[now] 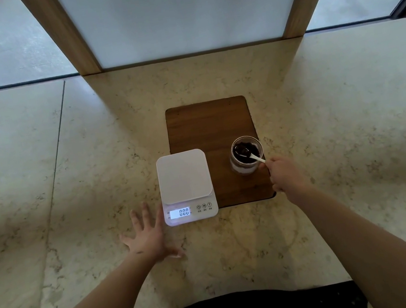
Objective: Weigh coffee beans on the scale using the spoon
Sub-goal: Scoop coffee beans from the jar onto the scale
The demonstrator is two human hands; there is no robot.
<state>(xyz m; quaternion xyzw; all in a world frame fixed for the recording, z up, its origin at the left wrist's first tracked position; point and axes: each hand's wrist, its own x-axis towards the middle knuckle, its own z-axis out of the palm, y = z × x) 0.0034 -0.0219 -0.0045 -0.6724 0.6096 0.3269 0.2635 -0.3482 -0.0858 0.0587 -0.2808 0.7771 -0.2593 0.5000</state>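
Counter: pale veined marble [350,100], seam at left of frame.
Window: frosted centre pane [184,7], 2 wooden posts [61,35].
Light: soft daylight from the top.

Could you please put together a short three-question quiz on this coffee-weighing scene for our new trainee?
1. What does the scale display show?
2. True or false: coffee beans already lie on the scale's platform.
3. Which hand holds the spoon: A) left hand, B) right hand?

Key:
1. Zeros.
2. False; the beans are in the jar on the wooden board.
3. B; the left hand lies open on the counter.
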